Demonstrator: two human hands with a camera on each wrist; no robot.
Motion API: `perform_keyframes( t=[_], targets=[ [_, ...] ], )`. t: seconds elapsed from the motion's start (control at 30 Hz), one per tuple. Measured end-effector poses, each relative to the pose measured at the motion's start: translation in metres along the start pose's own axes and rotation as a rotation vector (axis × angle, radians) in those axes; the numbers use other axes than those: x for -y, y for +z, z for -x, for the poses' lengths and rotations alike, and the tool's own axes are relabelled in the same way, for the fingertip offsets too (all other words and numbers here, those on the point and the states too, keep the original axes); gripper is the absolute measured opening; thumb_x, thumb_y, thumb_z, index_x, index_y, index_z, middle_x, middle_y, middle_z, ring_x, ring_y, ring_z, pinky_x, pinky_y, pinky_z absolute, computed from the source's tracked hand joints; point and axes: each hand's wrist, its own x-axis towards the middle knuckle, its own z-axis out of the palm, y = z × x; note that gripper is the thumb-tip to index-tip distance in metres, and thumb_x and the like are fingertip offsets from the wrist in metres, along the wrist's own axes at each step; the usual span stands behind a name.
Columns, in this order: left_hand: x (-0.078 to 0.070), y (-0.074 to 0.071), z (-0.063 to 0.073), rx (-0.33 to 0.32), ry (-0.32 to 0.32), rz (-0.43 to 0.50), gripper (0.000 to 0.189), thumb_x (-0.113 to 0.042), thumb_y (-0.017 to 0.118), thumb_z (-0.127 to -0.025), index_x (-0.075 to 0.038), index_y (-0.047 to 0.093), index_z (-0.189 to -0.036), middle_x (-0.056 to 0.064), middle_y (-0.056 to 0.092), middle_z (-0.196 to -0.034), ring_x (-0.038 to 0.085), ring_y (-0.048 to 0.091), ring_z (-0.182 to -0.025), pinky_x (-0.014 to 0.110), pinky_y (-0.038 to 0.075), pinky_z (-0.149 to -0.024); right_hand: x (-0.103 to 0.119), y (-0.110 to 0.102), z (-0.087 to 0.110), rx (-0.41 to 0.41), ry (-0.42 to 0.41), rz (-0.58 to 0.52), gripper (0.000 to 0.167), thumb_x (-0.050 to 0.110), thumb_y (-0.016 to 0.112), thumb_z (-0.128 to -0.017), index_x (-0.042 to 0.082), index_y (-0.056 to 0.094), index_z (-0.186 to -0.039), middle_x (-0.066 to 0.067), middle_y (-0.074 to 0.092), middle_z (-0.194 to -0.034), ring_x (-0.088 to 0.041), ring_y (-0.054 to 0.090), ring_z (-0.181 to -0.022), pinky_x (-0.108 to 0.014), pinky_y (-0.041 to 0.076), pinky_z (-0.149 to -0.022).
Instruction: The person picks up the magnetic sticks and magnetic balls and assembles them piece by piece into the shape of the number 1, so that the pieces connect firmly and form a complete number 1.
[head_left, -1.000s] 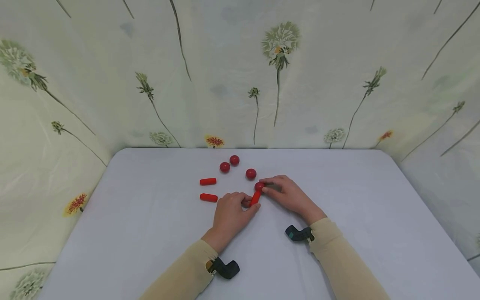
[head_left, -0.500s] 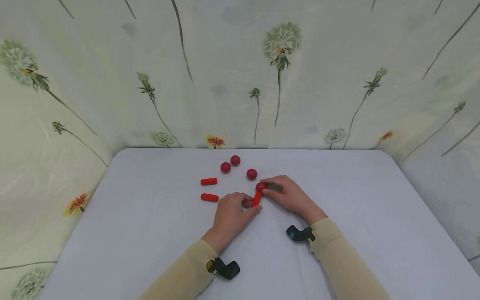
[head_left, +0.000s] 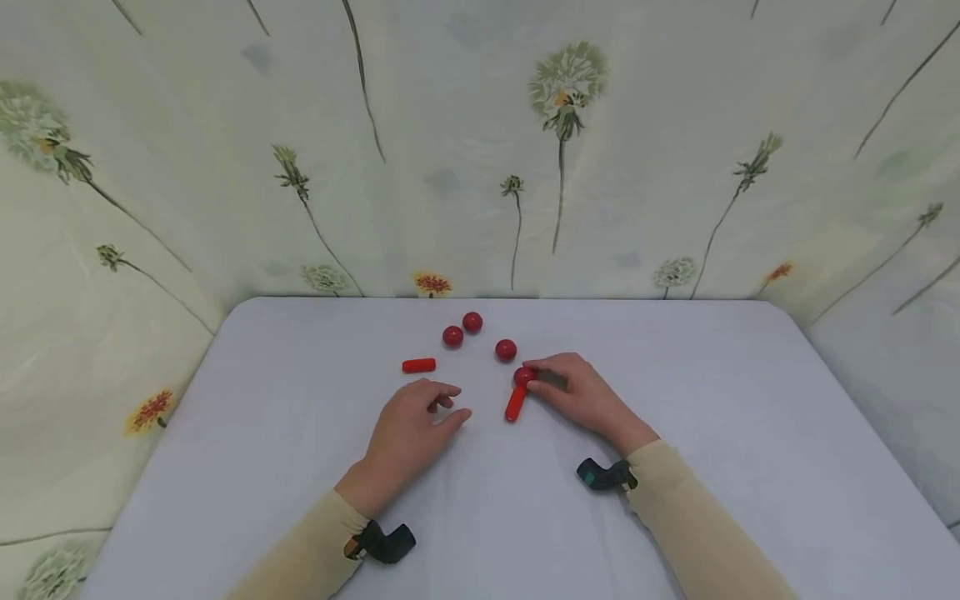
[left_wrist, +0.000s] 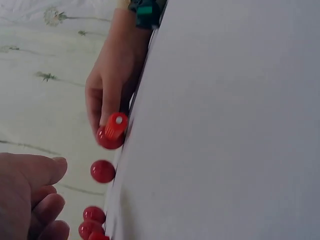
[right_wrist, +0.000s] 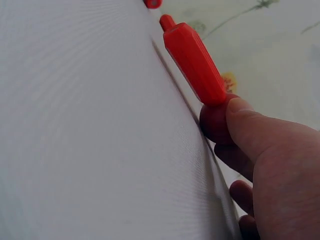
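Observation:
My right hand (head_left: 581, 396) pinches a dark red ball (head_left: 524, 377) between thumb and fingers. A bright red stick (head_left: 515, 403) extends from that ball toward my left side. In the right wrist view the stick (right_wrist: 195, 65) meets the ball (right_wrist: 217, 120) at one end and has a narrow peg at the other. My left hand (head_left: 408, 425) holds nothing visible; its fingers are loosely bent, apart from the stick. Behind it lies another red stick (head_left: 418, 365). The spot where a second loose stick lay earlier is covered by this hand.
Farther back on the white-covered table (head_left: 660, 350) sit more red balls: one (head_left: 506, 350) close to my right fingertips, and two side by side, the nearer ball (head_left: 452, 337) and the farther ball (head_left: 472, 322). A flower-printed cloth (head_left: 450, 167) hangs behind the table.
My left hand has let go of the red stick and moved left, over where a loose stick lay. My right hand keeps its pinch on the ball, almost unmoved.

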Motion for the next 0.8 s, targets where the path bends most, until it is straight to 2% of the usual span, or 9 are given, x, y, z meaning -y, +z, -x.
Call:
perform_keyframes(
  t=[0.13, 0.2, 0.37, 0.63, 0.8],
  targets=[
    [0.021, -0.019, -0.004, -0.075, -0.014, 0.037, 0.032, -0.030, 0.078, -0.086, -0.015, 0.071, -0.113, -0.006, 0.063, -0.092, 0.012, 0.057, -0.082, 0.029, 0.051, -0.073, 0.001, 0.000, -0.001, 0.000, -0.008, 0.002, 0.042, 0.041, 0.069, -0.092, 0.026, 0.065, -0.131, 0.012, 0.063, -0.120, -0.014, 0.052, -0.115, -0.043, 0.045, -0.097],
    [0.031, -0.027, -0.008, -0.098, -0.041, 0.050, 0.030, -0.029, 0.077, -0.086, -0.016, 0.071, -0.113, -0.006, 0.063, -0.093, 0.013, 0.057, -0.083, 0.030, 0.050, -0.072, 0.002, 0.000, -0.001, 0.002, -0.001, 0.002, 0.043, 0.043, 0.068, -0.092, 0.026, 0.064, -0.132, 0.011, 0.062, -0.121, -0.015, 0.052, -0.116, -0.043, 0.045, -0.097],
    [0.050, -0.039, -0.016, -0.111, -0.111, 0.051, 0.034, -0.033, 0.074, -0.089, -0.018, 0.069, -0.118, -0.004, 0.062, -0.100, 0.016, 0.058, -0.089, 0.034, 0.051, -0.075, 0.003, 0.000, 0.000, -0.001, 0.037, 0.002, 0.043, 0.045, 0.067, -0.093, 0.027, 0.063, -0.132, 0.010, 0.061, -0.124, -0.016, 0.051, -0.118, -0.045, 0.044, -0.099],
    [0.060, -0.041, -0.035, -0.049, -0.178, 0.092, 0.041, -0.039, 0.069, -0.091, -0.017, 0.065, -0.126, -0.001, 0.063, -0.108, 0.019, 0.058, -0.096, 0.038, 0.052, -0.079, 0.002, 0.000, 0.002, -0.009, 0.058, -0.019, 0.038, 0.043, 0.068, -0.092, 0.026, 0.065, -0.126, 0.010, 0.061, -0.122, -0.015, 0.052, -0.118, -0.045, 0.043, -0.100],
    [0.064, -0.040, -0.048, -0.010, -0.188, 0.136, 0.040, -0.038, 0.068, -0.091, -0.016, 0.065, -0.125, 0.001, 0.062, -0.113, 0.020, 0.057, -0.101, 0.040, 0.050, -0.084, 0.001, 0.003, 0.002, -0.010, 0.079, -0.013, 0.038, 0.045, 0.067, -0.092, 0.028, 0.065, -0.127, 0.012, 0.060, -0.123, -0.014, 0.051, -0.118, -0.044, 0.044, -0.099]
  ],
)
